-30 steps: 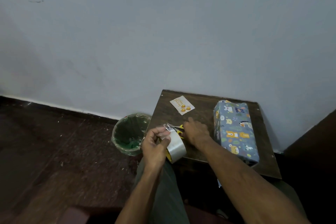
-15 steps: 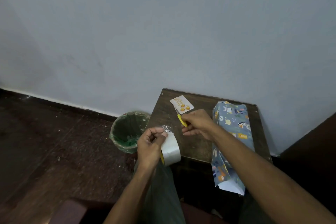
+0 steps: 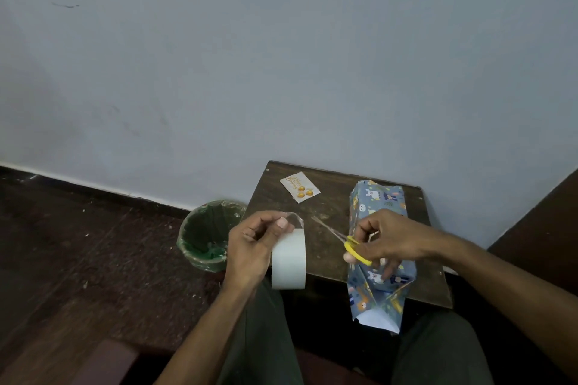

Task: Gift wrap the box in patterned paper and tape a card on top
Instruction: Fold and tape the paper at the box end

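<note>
Left hand [image 3: 253, 247] grips the tape roll [image 3: 288, 259], thumb and finger pinching its loose clear end up. Right hand [image 3: 391, 237] holds the yellow-handled scissors [image 3: 347, 241], fingers through the loops, blades parted and pointing at the tape. The wrapped box [image 3: 375, 287] lies along the tabletop [image 3: 331, 216], near end overhanging with its flap unsealed. The card [image 3: 300, 186] sits at the back.
</note>
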